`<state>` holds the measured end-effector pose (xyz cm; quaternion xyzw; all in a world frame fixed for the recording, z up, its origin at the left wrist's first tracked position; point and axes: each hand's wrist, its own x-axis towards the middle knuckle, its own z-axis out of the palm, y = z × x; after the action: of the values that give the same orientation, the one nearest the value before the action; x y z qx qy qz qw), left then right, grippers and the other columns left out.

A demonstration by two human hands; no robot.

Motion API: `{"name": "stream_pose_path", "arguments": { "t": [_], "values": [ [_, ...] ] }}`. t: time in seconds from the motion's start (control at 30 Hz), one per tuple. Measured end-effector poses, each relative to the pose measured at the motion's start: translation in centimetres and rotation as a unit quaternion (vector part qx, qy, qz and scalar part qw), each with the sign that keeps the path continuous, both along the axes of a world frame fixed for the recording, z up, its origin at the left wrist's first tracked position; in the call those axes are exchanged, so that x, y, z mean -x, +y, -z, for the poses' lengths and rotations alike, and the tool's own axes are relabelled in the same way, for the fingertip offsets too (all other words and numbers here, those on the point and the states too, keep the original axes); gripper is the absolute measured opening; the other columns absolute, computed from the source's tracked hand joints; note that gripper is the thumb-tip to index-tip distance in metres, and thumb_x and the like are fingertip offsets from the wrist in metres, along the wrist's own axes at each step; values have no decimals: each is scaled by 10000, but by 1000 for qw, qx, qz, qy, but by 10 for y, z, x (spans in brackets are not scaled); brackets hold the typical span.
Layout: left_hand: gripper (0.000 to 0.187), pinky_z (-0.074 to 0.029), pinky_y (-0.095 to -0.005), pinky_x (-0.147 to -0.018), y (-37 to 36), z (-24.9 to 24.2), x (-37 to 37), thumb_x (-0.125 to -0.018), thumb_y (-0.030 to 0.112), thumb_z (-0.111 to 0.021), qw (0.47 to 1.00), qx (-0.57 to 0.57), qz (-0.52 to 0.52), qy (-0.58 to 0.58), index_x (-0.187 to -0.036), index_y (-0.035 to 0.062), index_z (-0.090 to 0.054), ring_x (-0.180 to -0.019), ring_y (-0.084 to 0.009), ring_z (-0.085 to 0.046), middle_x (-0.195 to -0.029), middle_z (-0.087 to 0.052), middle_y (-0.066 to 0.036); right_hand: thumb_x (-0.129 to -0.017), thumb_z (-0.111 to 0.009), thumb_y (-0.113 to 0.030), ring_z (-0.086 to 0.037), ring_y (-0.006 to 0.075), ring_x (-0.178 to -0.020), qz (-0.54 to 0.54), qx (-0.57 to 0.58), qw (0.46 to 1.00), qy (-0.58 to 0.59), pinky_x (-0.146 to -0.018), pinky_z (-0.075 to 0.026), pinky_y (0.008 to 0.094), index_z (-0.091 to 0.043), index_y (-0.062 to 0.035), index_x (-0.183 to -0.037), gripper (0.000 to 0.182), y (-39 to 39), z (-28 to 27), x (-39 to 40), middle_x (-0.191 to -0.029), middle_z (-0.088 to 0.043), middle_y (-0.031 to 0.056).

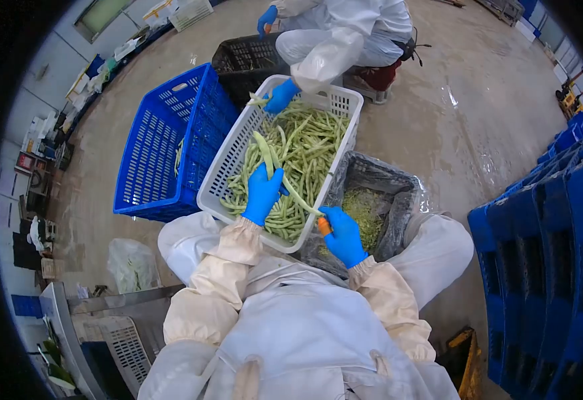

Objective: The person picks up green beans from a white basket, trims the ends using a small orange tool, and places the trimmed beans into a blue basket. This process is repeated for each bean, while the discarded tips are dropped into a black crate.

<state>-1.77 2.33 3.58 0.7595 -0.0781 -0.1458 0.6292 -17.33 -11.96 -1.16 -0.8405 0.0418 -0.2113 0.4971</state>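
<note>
Over a white crate (219,175) of green beans (308,143), my left hand (263,193), in a blue glove, is closed around a few long beans (265,148). One of them slants down to my right hand (343,237), also gloved in blue. That hand is wrapped round a small orange-handled tool (324,227) at the crate's right front edge, by the bean's lower end. The tool's blade cannot be made out. Right of the crate, a box lined with a black bag (398,190) holds green trimmings (365,208).
Opposite sits a co-worker (345,40), whose blue-gloved hand (281,97) reaches into the white crate's far end. A blue crate (165,143) stands at left, with a black crate (245,57) behind it. Blue pallets (538,260) are stacked at right. A plastic bag (133,265) lies at left.
</note>
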Motion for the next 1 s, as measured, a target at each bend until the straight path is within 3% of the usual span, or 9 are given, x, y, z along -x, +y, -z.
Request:
{"name": "stream_pose_path", "arguments": {
  "t": [0.17, 0.33, 0.4, 0.5, 0.73, 0.8, 0.83, 0.97, 1.0],
  "values": [
    [153, -425, -239, -410, -6, 4, 0, -849, 113, -551, 996, -6, -17, -82, -962, 10, -547, -486, -113, -549, -668, -567, -45, -808, -536, -166, -532, 321, -687, -82, 146, 986, 1, -599, -420, 416, -552, -44, -988, 218, 3, -7, 1, -764, -527, 139],
    [176, -423, -277, -429, -12, 10, 1, -830, 123, -578, 988, -32, -24, -149, -947, -7, -553, -484, -126, -542, -652, -571, -74, -779, -548, -152, -524, 320, -673, -81, 172, 982, 0, -598, -416, 419, -548, -49, -978, 224, 5, -3, 0, -751, -524, 140],
    [191, -442, -334, -480, -15, 8, 3, -820, 144, -586, 953, -117, -33, -277, -941, -1, -552, -519, -210, -579, -673, -591, -131, -768, -552, -146, -527, 320, -677, -85, 186, 979, -1, -600, -418, 419, -548, -48, -975, 229, 6, -1, 0, -754, -530, 140],
    [203, -452, -380, -540, -22, 5, 6, -814, 176, -586, 935, -147, -35, -322, -930, 12, -553, -601, -307, -598, -711, -601, -177, -735, -567, -131, -534, 323, -673, -89, 207, 974, 18, -597, -424, 419, -543, -43, -948, 232, 9, 2, -1, -746, -537, 145],
    [224, -450, -388, -558, -40, 7, 17, -812, 209, -591, 944, -130, -31, -300, -927, 20, -553, -649, -341, -599, -714, -603, -184, -672, -601, -151, -547, 314, -651, -98, 261, 959, 48, -577, -431, 419, -535, -55, -786, 163, 20, -3, 5, -705, -541, 131],
    [241, -445, -384, -555, -47, 18, 22, -807, 217, -599, 967, -139, 25, -211, -946, 25, -560, -644, -346, -590, -725, -603, -179, -667, -604, -157, -549, 310, -649, -111, 268, 956, 35, -571, -431, 419, -535, -59, -763, 154, 26, -7, 5, -694, -540, 126],
    [221, -433, -282, -562, -51, 24, 26, -823, 188, -607, 966, -131, 36, -220, -947, 6, -587, -589, -103, -514, -685, -590, -79, -663, -604, -157, -550, 309, -638, -134, 271, 953, 9, -565, -431, 422, -538, -55, -759, 155, 28, -10, 6, -697, -545, 129],
    [244, -416, -236, -531, -48, 39, 37, -824, 235, -626, 961, -77, 245, -98, -939, 22, -600, -584, -71, -495, -670, -556, 6, -682, -579, -113, -545, 319, -627, -143, 240, 960, 38, -555, -421, 417, -541, -43, -744, 100, 22, -11, 8, -728, -561, 150],
    [244, -416, -236, -531, -44, 30, 40, -824, 235, -626, 961, -76, 246, -97, -939, 22, -600, -584, -71, -495, -670, -556, 6, -712, -578, -106, -541, 308, -623, 21, 111, 994, 3, -554, -417, 404, -540, -41, -744, 81, 11, 12, 3, -723, -558, 145]
  ]
}}
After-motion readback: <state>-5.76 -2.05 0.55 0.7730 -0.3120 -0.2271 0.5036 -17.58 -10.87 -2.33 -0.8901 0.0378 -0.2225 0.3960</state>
